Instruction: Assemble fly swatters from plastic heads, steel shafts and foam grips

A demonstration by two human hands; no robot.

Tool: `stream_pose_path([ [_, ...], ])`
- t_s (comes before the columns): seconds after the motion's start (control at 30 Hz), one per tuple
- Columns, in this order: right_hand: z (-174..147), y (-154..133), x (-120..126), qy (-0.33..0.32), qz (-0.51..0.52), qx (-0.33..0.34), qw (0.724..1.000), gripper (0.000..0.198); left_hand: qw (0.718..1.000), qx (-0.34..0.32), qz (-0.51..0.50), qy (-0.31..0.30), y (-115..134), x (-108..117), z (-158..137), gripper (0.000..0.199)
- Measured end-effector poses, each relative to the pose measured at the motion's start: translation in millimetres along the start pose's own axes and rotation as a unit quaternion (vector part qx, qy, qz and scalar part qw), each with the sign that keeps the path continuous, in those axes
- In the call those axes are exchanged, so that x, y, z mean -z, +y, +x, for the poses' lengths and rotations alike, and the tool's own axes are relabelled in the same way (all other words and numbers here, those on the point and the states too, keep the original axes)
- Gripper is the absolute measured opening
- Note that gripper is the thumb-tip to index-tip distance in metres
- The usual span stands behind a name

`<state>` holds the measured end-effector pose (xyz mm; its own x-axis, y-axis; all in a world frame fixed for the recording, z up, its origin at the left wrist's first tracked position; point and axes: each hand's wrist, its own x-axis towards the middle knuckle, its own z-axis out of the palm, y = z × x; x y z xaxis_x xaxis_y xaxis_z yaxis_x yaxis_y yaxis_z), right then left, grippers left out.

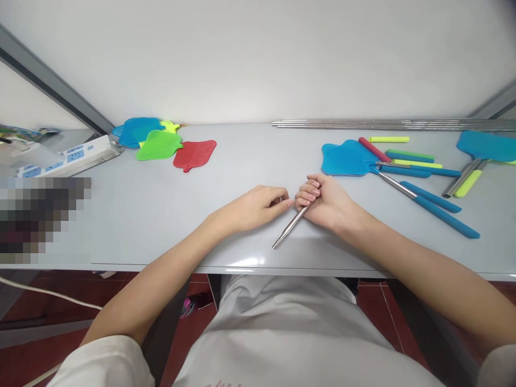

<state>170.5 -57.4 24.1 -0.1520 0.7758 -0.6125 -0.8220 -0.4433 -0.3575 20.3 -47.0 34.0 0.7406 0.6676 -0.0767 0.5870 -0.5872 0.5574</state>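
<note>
My right hand (322, 200) is wrapped palm-up around a slim telescopic metal rod (294, 222). The rod slants down to the left, and its narrow end points at the table's front edge. Just left of it, my left hand (262, 207) has its fingers curled and its thumb close to the index finger. Its fingertips come near my right fingers, and whatever may be between them is hidden. Behind my right hand lies a blue fly swatter head (349, 158). Near that head rest a metal rod with a blue handle (443, 215) and several loose coloured grip sleeves (411, 156).
Swatter heads in blue (139, 131), green (160, 145) and red (195, 154) lie at the back left. Long metal rods (382, 124) lie along the wall. A power strip (80, 156) is at the left, and another blue swatter head (484, 146) at the far right.
</note>
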Motion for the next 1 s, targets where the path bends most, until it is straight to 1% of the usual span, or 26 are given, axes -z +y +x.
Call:
stream_pose_path([
  [0.63, -2.3, 2.3, -1.4, -0.026, -0.037, -0.031, 0.999, 0.028, 1.0, 0.005, 0.004, -0.002, -0.2, 0.8, -0.2, 0.03],
  [1.0, -3.2, 4.1, -2.0, -0.028, -0.045, -0.036, 0.998, 0.028, 1.0, 0.009, 0.003, -0.005, -0.6, 0.7, 0.7, 0.03],
])
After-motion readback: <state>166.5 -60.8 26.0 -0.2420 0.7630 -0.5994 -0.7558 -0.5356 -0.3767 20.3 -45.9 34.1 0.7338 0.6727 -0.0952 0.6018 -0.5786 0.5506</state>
